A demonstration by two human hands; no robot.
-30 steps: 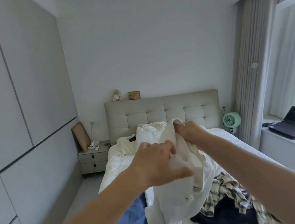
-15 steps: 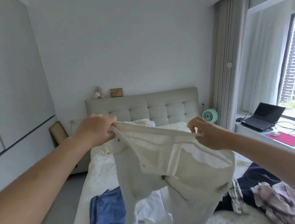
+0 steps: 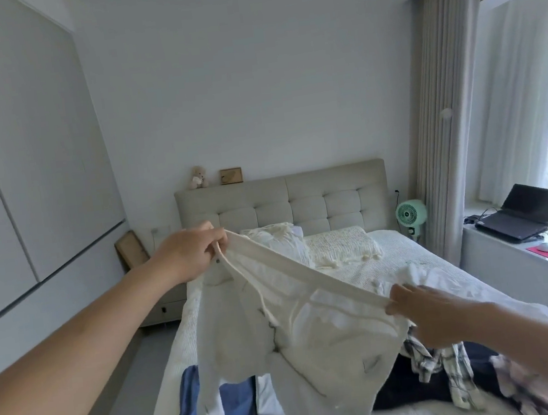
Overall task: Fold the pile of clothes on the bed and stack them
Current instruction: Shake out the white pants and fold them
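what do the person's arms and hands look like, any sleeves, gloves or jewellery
Both arms are bare for all of their visible length: no sleeve shows on either forearm. The left hand and right hand wear no gloves, and no ring, watch or bracelet is visible. No markings show.

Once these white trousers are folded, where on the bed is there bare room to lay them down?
Bare bedspread shows mid-bed, between the pillows and the right hand holding the white trousers. The left hand grips the waistband's other end. The near end is crowded: folded blue garment at left, plaid shirt and dark clothes at right.
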